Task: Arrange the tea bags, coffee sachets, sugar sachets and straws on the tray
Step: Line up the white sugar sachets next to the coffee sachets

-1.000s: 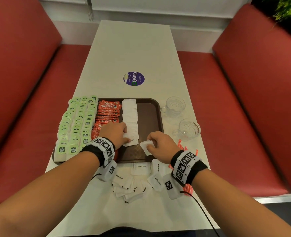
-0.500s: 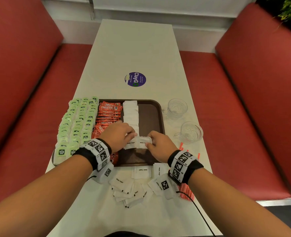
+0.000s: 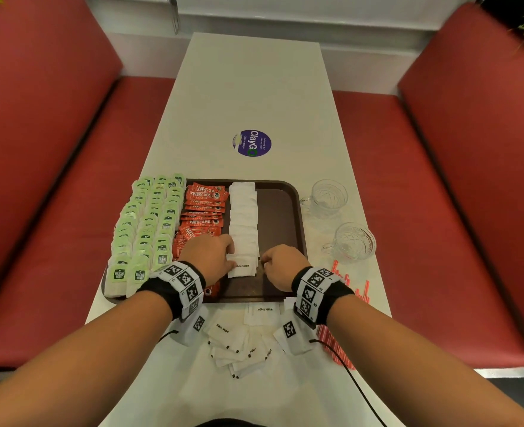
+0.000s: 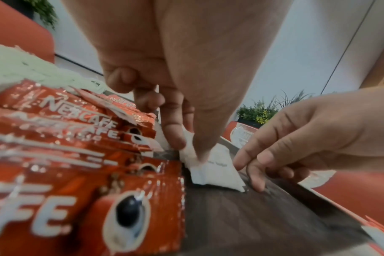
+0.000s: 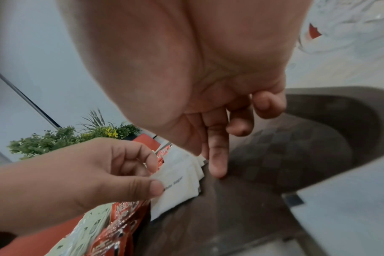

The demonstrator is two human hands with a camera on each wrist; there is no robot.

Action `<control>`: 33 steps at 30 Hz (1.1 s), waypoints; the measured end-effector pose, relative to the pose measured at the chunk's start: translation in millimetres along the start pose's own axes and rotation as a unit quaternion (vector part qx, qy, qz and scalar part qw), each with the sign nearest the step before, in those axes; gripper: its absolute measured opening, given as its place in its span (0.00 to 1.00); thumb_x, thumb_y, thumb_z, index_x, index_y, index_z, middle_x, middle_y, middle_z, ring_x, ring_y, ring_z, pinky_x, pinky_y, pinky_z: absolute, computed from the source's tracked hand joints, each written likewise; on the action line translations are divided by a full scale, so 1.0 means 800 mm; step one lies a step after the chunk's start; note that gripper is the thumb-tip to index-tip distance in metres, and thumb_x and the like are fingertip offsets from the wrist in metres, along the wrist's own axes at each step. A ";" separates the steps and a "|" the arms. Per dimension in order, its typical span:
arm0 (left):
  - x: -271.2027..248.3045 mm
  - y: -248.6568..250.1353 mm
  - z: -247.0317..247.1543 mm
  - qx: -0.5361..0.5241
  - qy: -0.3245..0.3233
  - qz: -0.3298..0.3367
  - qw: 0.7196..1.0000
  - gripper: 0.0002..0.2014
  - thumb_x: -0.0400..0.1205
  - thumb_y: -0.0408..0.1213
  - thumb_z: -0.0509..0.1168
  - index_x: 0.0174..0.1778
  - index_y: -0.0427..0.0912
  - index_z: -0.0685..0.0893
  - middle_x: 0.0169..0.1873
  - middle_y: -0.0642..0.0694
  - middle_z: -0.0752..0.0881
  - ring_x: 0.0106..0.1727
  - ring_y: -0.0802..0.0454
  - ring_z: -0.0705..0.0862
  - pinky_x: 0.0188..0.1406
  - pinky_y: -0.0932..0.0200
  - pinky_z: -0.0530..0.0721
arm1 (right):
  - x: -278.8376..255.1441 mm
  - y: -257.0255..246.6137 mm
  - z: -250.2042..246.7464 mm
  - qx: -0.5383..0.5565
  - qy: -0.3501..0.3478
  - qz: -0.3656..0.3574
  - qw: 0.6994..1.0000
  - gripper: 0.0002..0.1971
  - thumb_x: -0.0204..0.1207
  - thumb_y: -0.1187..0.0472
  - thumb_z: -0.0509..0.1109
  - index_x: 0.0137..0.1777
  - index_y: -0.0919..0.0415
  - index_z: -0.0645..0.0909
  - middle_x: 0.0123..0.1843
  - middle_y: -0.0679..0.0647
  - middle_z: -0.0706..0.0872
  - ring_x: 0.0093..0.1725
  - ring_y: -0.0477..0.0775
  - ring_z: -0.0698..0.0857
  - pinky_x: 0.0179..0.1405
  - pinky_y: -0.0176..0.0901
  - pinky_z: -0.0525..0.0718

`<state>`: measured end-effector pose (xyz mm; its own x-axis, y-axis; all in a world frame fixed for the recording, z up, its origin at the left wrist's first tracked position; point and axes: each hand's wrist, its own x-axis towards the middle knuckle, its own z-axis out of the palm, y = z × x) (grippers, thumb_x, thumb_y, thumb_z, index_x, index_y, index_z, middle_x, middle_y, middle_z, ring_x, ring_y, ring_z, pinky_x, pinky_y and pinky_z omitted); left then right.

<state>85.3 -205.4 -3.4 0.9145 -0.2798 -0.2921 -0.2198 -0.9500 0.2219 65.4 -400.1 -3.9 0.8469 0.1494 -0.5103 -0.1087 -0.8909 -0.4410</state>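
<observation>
The left hand (image 3: 211,255) is pinching the left edge of the nearest white sugar sachet (image 3: 243,269) between thumb and forefinger (the left wrist view shows the thumb tip pressing down on the paper while the other fingers are curling above the coffee sachets). That sachet is lying at the near end of the white sugar column (image 3: 243,220) on the brown tray (image 3: 280,211), its "White Sugar" print facing up. The right hand (image 3: 280,266) is holding nothing: its fingers are loosely bent, and the right wrist view shows one fingertip (image 5: 217,171) reaching down to the bare tray floor just right of the sachet, apart from the paper. The left hand is covering the near end of the red coffee sachets (image 3: 203,211), so how that column ends cannot be made out, and the wrist straps are hiding part of the tray's near rim. The green tea bags (image 3: 149,223) are filling the tray's left side in rows and hiding its left edge. More loose sugar sachets (image 3: 239,340) are lying scattered on the white table (image 3: 254,87) between the forearms, near the tray's front edge. The red straws (image 3: 344,278) are lying on the table to the right of the tray, largely hidden behind the right wrist. Both forearms are reaching forward side by side, knuckles up, with the hands meeting over the tray's near middle. Two glass cups (image 3: 328,197) are standing on the table right of the tray.
</observation>
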 end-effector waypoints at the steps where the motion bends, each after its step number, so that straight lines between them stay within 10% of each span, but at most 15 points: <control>1: 0.001 0.000 0.001 0.012 0.011 -0.004 1.000 0.15 0.75 0.58 0.71 0.48 0.56 0.77 0.39 0.55 0.85 0.46 0.50 0.84 0.47 0.51 0.84 | 0.002 -0.001 0.002 -0.004 -0.004 0.002 1.000 0.17 0.83 0.62 0.62 0.67 0.56 0.86 0.64 0.56 0.88 0.63 0.59 0.85 0.64 0.48 0.84; 10: 0.003 0.014 -0.001 0.117 -0.035 0.014 0.992 0.17 0.75 0.64 0.69 0.47 0.56 0.81 0.45 0.53 0.86 0.53 0.49 0.78 0.54 0.50 0.78 | 0.018 -0.004 0.016 -0.021 -0.011 0.005 1.000 0.12 0.80 0.62 0.64 0.55 0.57 0.89 0.50 0.55 0.91 0.50 0.58 0.88 0.55 0.51 0.89; 22: -0.004 0.028 -0.020 0.101 -0.020 0.027 0.994 0.18 0.74 0.66 0.68 0.47 0.56 0.80 0.47 0.54 0.84 0.53 0.49 0.78 0.55 0.49 0.78 | -0.010 -0.004 0.003 -0.039 -0.001 -0.021 0.999 0.16 0.83 0.61 0.62 0.65 0.56 0.86 0.59 0.56 0.89 0.60 0.60 0.87 0.61 0.49 0.85; 28: -0.038 0.062 -0.014 0.112 -0.023 0.200 0.973 0.10 0.81 0.55 0.65 0.53 0.58 0.85 0.51 0.54 0.83 0.55 0.50 0.80 0.55 0.50 0.78 | -0.064 0.023 -0.020 -0.073 0.046 -0.008 0.996 0.09 0.81 0.52 0.68 0.56 0.53 0.81 0.53 0.52 0.87 0.54 0.55 0.85 0.54 0.47 0.84; 33: -0.051 0.083 0.008 0.166 -0.104 0.316 0.928 0.17 0.83 0.45 0.67 0.68 0.61 0.81 0.53 0.49 0.78 0.57 0.47 0.79 0.54 0.50 0.78 | -0.095 0.046 -0.013 -0.142 0.031 0.035 0.989 0.23 0.70 0.41 0.78 0.56 0.52 0.75 0.51 0.51 0.84 0.50 0.54 0.83 0.52 0.51 0.86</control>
<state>31.2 -257.5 17.4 0.4888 -0.7843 -0.3821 -0.8145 -0.5672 0.1222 2.4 -448.7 25.9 0.8733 0.0639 -0.4830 -0.0259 -0.9839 -0.1769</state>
